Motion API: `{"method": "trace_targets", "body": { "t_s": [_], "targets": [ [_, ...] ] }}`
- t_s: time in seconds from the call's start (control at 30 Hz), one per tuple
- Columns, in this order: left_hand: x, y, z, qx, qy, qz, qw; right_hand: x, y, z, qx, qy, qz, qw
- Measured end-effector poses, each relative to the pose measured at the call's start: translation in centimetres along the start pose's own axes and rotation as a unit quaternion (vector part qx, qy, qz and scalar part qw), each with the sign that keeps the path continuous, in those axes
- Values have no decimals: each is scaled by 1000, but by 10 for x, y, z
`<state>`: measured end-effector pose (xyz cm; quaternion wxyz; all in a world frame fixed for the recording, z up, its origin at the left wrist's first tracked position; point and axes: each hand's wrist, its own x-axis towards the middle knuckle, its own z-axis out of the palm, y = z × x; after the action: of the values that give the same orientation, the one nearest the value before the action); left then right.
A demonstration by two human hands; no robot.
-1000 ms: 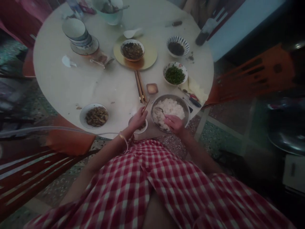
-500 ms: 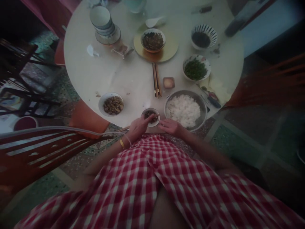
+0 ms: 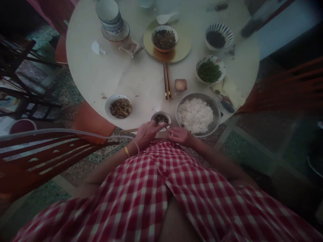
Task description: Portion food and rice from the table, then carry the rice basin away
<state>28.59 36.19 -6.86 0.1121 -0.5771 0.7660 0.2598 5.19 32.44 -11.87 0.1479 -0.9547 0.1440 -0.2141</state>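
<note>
At the table's near edge, my left hand (image 3: 147,133) is closed around a pair of chopsticks (image 3: 128,130). Their back ends stick out to the left, and the front part lies across a small bowl (image 3: 169,118) of dark, chopped food. My right hand (image 3: 180,136) is closed in a pinch at the bowl's right side, on a thin, spoon-like utensil (image 3: 167,127), partly hidden by the fingers. To the right of the bowl stands a metal basin of white rice (image 3: 195,114). A bowl of brown chopped food (image 3: 120,108) sits to the left.
Several chopsticks (image 3: 168,82) lie mid-table beside a small square container (image 3: 181,85). Behind are a bowl on a round yellow board (image 3: 185,50), a bowl of chopped greens (image 3: 209,71), a striped bowl (image 3: 228,37) and stacked bowls (image 3: 108,11). A knife (image 3: 227,106) lies right.
The view has shifted slightly. My right hand has drawn a little down from the small bowl, and a pale spot now shows among its food. My left hand still grips the chopsticks.
</note>
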Motion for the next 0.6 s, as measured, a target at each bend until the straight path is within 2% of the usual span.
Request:
{"method": "trace_targets", "body": {
  "t_s": [0.2,0.37,0.53,0.6],
  "targets": [
    [6,-14,11,6,17,2,1000,-3,3,-3,42,5,-35,998],
    [14,-28,28,21,14,-36,999,-11,0,-7,81,40,-2,996],
    [16,-31,36,-2,19,-96,995,-19,3,-9,37,85,35,995],
    [17,-31,38,-41,32,-123,991,-27,6,-11,12,115,79,990]
  ]
}}
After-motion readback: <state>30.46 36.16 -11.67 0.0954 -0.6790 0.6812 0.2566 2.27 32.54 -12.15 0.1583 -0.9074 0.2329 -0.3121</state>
